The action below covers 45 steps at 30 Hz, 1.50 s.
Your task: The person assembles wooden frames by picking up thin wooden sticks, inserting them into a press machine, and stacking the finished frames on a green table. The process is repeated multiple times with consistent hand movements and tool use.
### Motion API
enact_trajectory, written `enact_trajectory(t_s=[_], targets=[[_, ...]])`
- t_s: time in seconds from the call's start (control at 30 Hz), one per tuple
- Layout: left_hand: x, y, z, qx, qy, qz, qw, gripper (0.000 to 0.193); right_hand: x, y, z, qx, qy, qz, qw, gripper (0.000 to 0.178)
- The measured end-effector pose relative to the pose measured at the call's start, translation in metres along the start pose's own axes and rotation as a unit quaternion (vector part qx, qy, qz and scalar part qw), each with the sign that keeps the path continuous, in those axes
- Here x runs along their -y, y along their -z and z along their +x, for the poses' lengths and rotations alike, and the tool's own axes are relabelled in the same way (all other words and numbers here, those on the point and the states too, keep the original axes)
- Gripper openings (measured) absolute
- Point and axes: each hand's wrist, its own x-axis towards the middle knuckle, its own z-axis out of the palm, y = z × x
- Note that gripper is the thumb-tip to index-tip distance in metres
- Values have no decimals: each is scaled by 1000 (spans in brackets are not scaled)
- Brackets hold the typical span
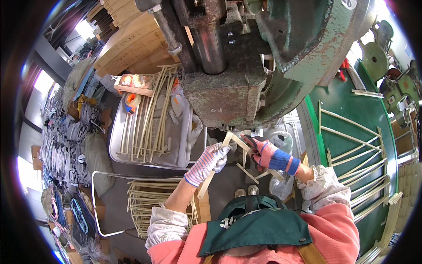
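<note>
Two flat cream-coloured strips meet in a V whose tip sits at the lower front of a heavy green press (220,97). In a white striped glove, my left hand (210,162) is closed around the left strip (205,186), whose lower end sticks out below the fingers. My right hand (269,155), in a pink and blue glove, is closed on the right strip (240,143), which slants down past the palm. Its thumb and fingertips look dark. Whether the strips are joined at the tip I cannot tell. More thin strips (247,173) hang just below the hands.
To the left, a grey tray (115,140) holds long cream rods and an orange tape roll (132,100). Below it lies a stack of cream slatted frames (140,193). A green table (336,103) at right bears similar frames. Plastic bags (281,141) hang beside the press.
</note>
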Motion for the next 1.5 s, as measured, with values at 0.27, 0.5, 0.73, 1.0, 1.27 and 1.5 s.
enact_trajectory(t_s=[0.27,0.5,0.73,1.0,1.27,1.5], targets=[[8,7,12,28,27,-35,999,20,-7,6,8,-1,45,-31,999,52],[9,20,12,60,35,13,997,25,-12,15,43,113,7,-104,988,20],[7,20,2,50,-10,75,996,32,10,11,36,111,-76,5,991,65],[23,45,-31,-34,-10,120,992,22,-22,-19,16,-147,10,-50,988,46],[4,58,-26,-24,49,132,990,19,-51,-32,-9,-183,-34,175,967,12],[-9,66,-25,-1,71,126,989,21,-37,-20,-9,-179,-83,129,972,13]])
